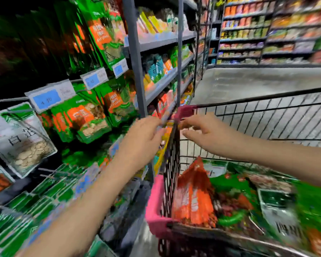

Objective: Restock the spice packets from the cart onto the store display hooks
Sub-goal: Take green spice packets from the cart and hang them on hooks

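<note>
1. Two hands: the left hand (pixel 143 140) and the right hand (pixel 208 134).
2. One wire cart (pixel 267 115).
3. Two pink corner guards on the cart: the upper guard (pixel 185 111) and the lower guard (pixel 156 206).
4. Three blue-and-white price tags: the near tag (pixel 46 98), the middle tag (pixel 94 78) and the far tag (pixel 120 68).
5. One orange packet (pixel 193 197) upright in the cart; the green packets (pixel 230 184) around it are too blurred to count.
6. One white packet (pixel 20 140) at far left.
7. Two grey shelf posts: the nearer post (pixel 134 52) and the farther post (pixel 180 52).

Head cam, wide-angle, looks fwd-down, close over cart (pixel 154 201)
</note>
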The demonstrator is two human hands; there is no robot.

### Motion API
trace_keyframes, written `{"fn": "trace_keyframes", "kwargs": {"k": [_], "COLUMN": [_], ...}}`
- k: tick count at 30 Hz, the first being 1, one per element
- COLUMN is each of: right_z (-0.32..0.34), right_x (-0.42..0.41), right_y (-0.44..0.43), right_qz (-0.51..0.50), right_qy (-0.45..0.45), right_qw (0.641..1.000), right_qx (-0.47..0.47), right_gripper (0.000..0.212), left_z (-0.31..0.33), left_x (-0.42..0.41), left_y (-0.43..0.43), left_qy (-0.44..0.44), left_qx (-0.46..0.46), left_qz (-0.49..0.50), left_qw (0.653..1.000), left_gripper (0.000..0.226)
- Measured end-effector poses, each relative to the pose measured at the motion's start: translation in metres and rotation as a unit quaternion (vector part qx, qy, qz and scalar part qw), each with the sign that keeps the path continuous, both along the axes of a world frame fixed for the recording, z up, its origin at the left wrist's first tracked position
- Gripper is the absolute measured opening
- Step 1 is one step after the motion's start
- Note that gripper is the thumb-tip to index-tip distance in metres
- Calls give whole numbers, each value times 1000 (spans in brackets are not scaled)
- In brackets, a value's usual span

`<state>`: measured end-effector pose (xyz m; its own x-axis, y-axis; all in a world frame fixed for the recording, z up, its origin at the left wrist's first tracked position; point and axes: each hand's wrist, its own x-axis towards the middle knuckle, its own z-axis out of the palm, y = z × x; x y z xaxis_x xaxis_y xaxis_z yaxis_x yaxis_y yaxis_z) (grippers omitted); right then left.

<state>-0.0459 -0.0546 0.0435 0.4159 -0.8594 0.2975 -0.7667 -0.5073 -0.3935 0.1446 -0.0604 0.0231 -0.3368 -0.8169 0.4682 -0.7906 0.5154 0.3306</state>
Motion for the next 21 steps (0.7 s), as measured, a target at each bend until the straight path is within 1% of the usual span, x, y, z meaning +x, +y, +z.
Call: {"fn": "trace_keyframes", "kwargs": {"k": [1,2,5,7,9,11,13,15,17,18,19,20,21], "right_z": [-4,-9,-25,-34,-40,-44,-52,-65,-81,-94,-104,-117,-128], "right_x": [-23,-46,-110,-146,-177,-201,-217,-229,-237,-241,-243,-245,-243], "right_y": [11,19,37,44,45,40,25,5,-17,-29,-39,-49,-58], "right_qz": [-24,-47,-112,-132,-142,-156,-167,-173,-174,-175,-181,-176,-176], "right_qy": [23,48,133,201,271,307,324,335,344,351,358,367,377], "right_qw": [999,997,977,953,919,882,857,842,836,832,828,828,819], "right_qx": [18,40,124,186,249,321,365,387,391,392,391,385,395], "right_gripper": [24,25,31,35,44,54,59,58,65,71,78,84,86], "left_z": [5,9,14,8,-3,-16,-31,-53,-79,-92,-103,-113,-120], "left_x": [-19,-38,-97,-131,-162,-191,-214,-228,-232,-230,-226,-222,-218], "left_y": [6,11,21,23,18,10,-2,-16,-24,-27,-29,-31,-32], "left_qy": [-22,-63,-210,-283,-352,-406,-441,-466,-487,-484,-459,-420,-387], "left_qx": [12,26,105,165,205,227,242,251,261,271,294,323,343], "left_qz": [-32,-68,-149,-175,-184,-191,-199,-192,-172,-168,-167,-167,-167], "left_qw": [999,995,961,928,895,864,841,826,815,815,821,831,839], "left_gripper": [29,27,36,44,52,56,61,66,70,70,70,70,71]}}
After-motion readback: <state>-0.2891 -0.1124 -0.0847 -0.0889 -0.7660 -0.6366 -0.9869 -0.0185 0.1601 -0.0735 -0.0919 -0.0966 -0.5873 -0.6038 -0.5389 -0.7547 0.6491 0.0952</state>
